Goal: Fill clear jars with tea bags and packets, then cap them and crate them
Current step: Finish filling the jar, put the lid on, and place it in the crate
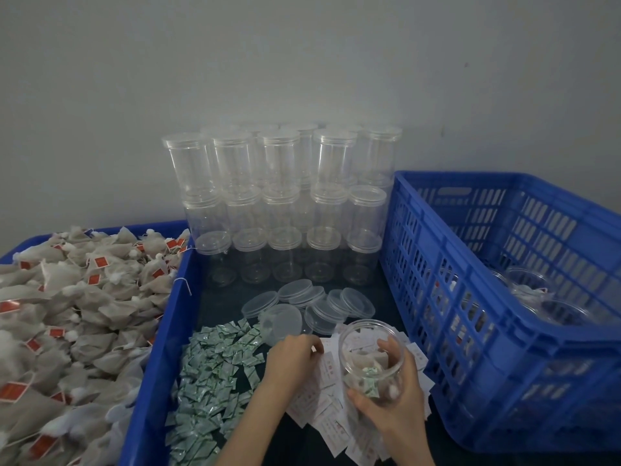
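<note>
Right hand [393, 395] grip around open jar [369, 358] (partly filled), left hand [295, 356] pinching white slips [327, 391]

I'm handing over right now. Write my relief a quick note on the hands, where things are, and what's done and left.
Right hand grips an open jar holding tea bags and a green packet. Left hand reaches into the white slips; its grip is hidden.
Loose lids lie behind, green packets left, tea bags far left.
Some filled jars sit in the blue crate.
Left: add slip, cap, crate, then fill the stacked empty jars.
</note>
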